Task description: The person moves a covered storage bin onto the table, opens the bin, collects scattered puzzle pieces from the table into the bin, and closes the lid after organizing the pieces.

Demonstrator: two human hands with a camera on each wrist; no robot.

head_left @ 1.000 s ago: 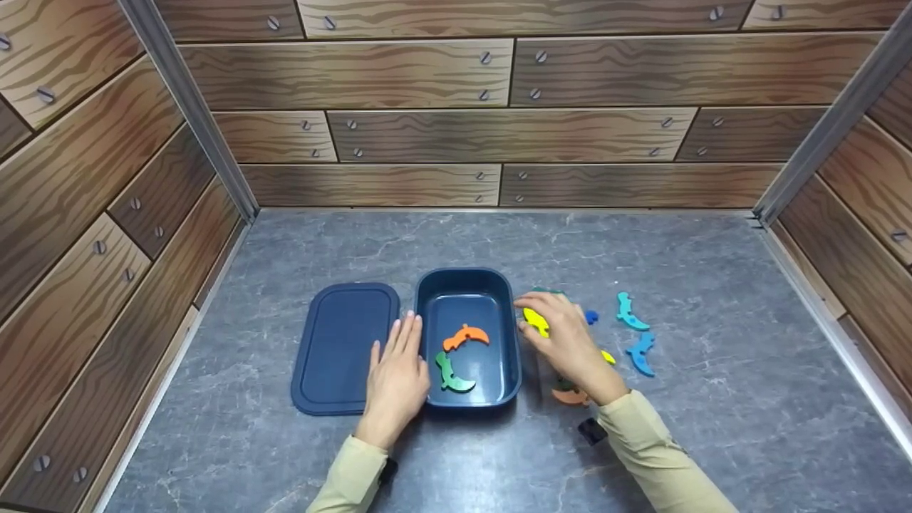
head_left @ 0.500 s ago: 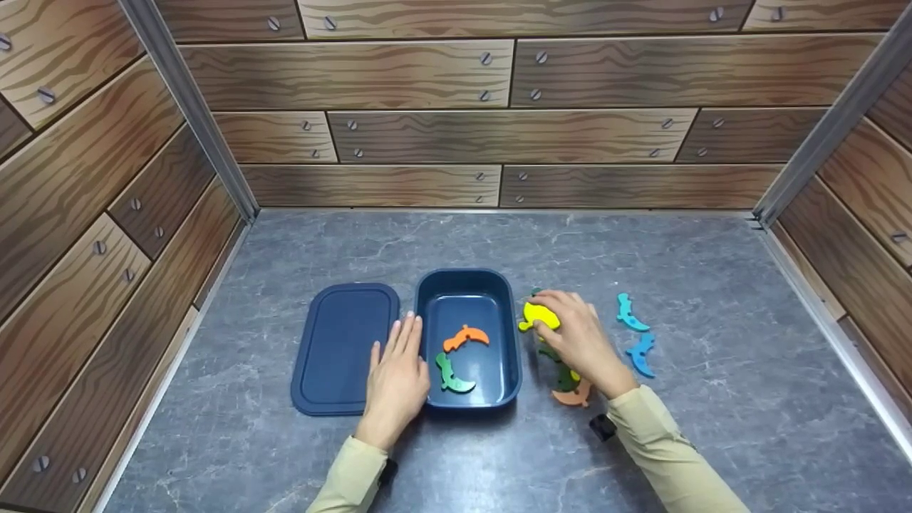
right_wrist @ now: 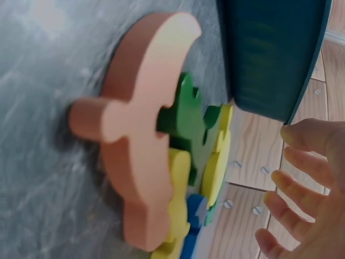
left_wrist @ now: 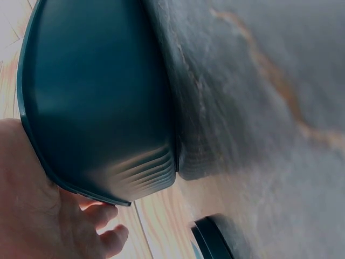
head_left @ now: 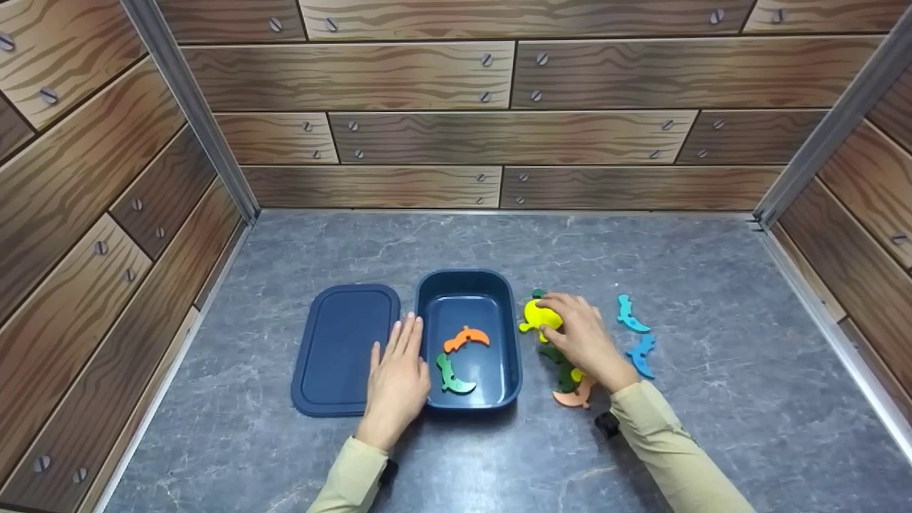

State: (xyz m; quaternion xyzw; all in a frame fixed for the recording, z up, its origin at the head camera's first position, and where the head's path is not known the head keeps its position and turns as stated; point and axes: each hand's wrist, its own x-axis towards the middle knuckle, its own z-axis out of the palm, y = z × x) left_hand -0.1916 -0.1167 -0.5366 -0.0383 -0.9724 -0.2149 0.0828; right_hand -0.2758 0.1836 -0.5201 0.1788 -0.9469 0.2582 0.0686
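In the head view, my left hand [head_left: 395,374] lies with straight fingers along the left side of the dark blue box [head_left: 504,342]; the left wrist view shows it at the box's rim. An orange curved piece [head_left: 468,338] and a green curved piece [head_left: 454,375] lie inside the box. My right hand [head_left: 584,338] is over the loose pieces, thumb and forefinger spread near a yellow turtle-shaped piece [head_left: 540,318]. In the right wrist view its fingers look loose and apart from the pieces. A peach crescent-shaped piece [right_wrist: 145,118] lies nearest that camera, with a green piece [right_wrist: 188,116] behind it.
The box's flat blue lid [head_left: 347,349] lies to its left. Two curved pieces, one turquoise [head_left: 630,313] and one blue [head_left: 641,355], lie right of my right hand. Wood-patterned walls [head_left: 427,135] enclose the grey marbled table [head_left: 499,239].
My right hand has drawn back slightly to the right, leaving more of the yellow turtle-shaped piece and the green and peach pieces uncovered. My left hand has stayed in place.
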